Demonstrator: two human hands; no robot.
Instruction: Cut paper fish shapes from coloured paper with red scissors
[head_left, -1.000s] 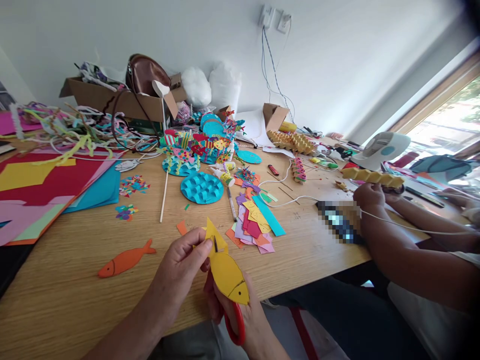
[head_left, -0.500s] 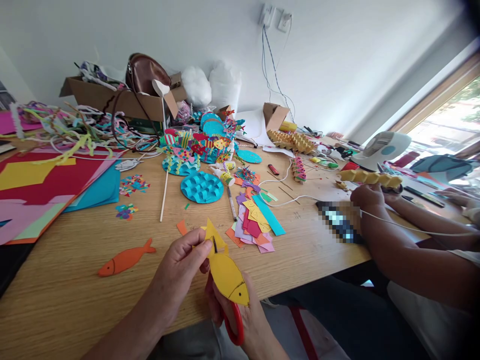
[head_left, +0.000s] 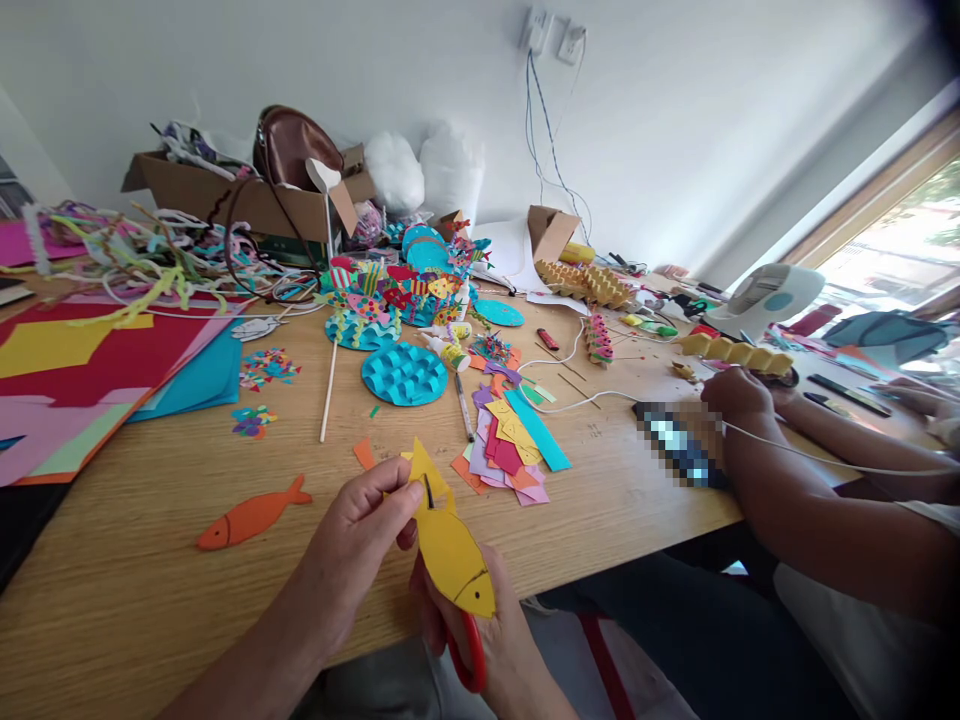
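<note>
Scissors (head_left: 466,645) cut yellow paper fish (head_left: 448,548) over table edge (head_left: 600,560).

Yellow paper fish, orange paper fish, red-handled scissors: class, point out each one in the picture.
Yellow paper fish (head_left: 448,555), head view, middle of body.
Orange paper fish (head_left: 251,517), head view, middle of body.
Red-handled scissors (head_left: 471,652), head view, red handle loop.

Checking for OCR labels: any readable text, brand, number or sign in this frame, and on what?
None readable.
Phone by the co-worker's hand: screen pixelated, nothing legible.
Glue bottle: label too small to read.
Yellow paper fish in the left hand: only a drawn eye and gill line, no text.
</note>
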